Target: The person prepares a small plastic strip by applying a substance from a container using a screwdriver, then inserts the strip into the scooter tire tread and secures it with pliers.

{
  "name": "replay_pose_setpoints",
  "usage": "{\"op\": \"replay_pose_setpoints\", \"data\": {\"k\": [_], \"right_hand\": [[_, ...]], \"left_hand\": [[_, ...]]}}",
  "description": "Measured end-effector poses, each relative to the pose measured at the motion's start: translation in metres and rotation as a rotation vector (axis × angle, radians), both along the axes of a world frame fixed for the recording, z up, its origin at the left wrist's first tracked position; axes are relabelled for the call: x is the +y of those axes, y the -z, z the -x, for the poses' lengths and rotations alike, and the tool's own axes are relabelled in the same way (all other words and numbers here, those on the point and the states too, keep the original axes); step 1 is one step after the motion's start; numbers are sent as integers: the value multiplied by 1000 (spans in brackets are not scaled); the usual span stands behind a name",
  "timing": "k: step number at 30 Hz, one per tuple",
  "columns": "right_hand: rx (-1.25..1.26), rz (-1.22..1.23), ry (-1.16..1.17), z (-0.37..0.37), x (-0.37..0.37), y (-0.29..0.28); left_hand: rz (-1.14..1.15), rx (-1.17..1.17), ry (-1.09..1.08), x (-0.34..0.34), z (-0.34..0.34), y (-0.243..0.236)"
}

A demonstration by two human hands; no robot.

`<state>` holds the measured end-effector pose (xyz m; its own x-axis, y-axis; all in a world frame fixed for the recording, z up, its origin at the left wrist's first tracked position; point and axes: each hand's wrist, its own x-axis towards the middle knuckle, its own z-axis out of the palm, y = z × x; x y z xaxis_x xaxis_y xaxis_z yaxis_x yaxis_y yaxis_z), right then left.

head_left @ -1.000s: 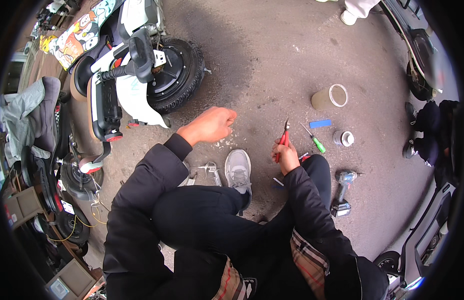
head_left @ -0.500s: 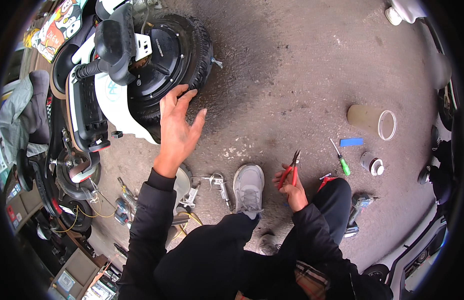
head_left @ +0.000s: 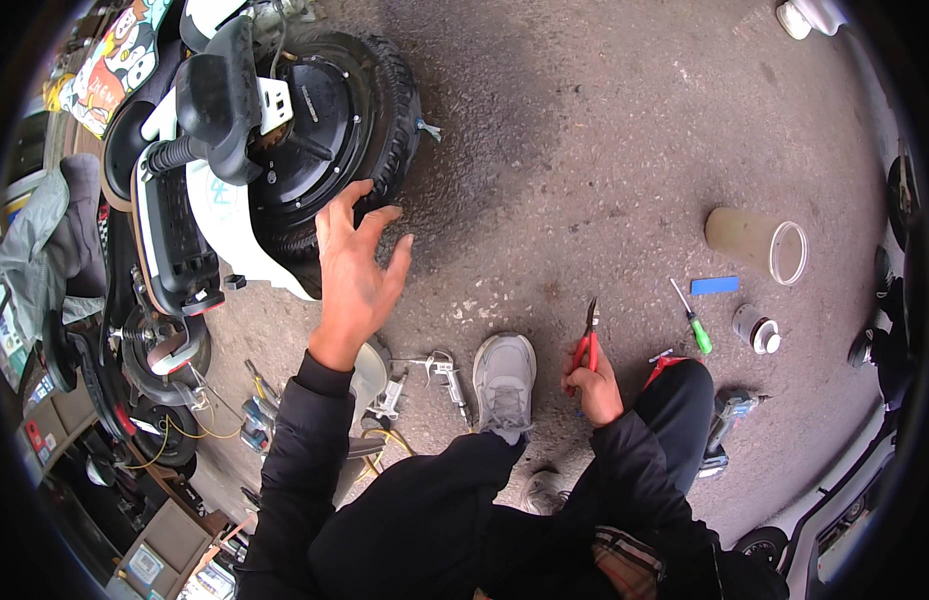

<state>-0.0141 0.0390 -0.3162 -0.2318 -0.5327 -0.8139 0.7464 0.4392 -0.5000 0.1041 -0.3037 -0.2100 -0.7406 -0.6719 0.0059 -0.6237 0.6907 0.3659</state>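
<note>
A black scooter wheel (head_left: pixel 322 120) with a treaded tyre (head_left: pixel 392 100) lies at the upper left, part of a white and black scooter (head_left: pixel 219 205). From its tread sticks a small pale tuft (head_left: pixel 428 129). My left hand (head_left: pixel 359 255) is open at the tyre's near side, fingers spread and curved. Whether its fingertips touch the rubber I cannot tell. Right of my shoe, my right hand (head_left: pixel 594 385) is closed round the red handles of a pair of pliers (head_left: pixel 588 345). The dark jaws point away from me and look closed.
On the ground to the right are a green-handled screwdriver (head_left: pixel 695 325), a blue block (head_left: pixel 714 286), a cloudy tub (head_left: pixel 749 243), a small can (head_left: pixel 755 328) and a cordless drill (head_left: pixel 726 425). Near my shoe (head_left: pixel 504 385) lies an air blow gun (head_left: pixel 445 380). Another scooter wheel (head_left: pixel 164 340) stands left.
The pliers' jaws and handles have come together in my right hand. My left hand has shifted slightly toward me relative to the tyre, its fingers still spread. The whole view has moved a little.
</note>
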Motion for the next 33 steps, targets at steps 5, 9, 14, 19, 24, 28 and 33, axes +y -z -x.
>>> {"op": "replay_pose_setpoints", "data": {"k": [5, 9, 14, 19, 24, 28, 33], "right_hand": [[44, -62, -6, -2, -1, -3], [28, -41, 6, -3, 0, -2], [20, -50, 5, -3, 2, 2], [37, -49, -13, -3, 3, 3], [26, -34, 12, -5, 4, 6], [43, -46, -2, -6, 6, 9], [25, -35, -21, -6, 7, 11]], "left_hand": [[58, 110, -17, -2, 0, -1], [40, -37, -4, 1, 0, 2], [47, -34, -5, 3, -2, 4], [65, -31, -10, 6, 2, 4], [65, -38, -20, 8, 4, 4], [68, -53, -13, 8, 4, 4], [61, -51, -12, 6, 5, 2]]}}
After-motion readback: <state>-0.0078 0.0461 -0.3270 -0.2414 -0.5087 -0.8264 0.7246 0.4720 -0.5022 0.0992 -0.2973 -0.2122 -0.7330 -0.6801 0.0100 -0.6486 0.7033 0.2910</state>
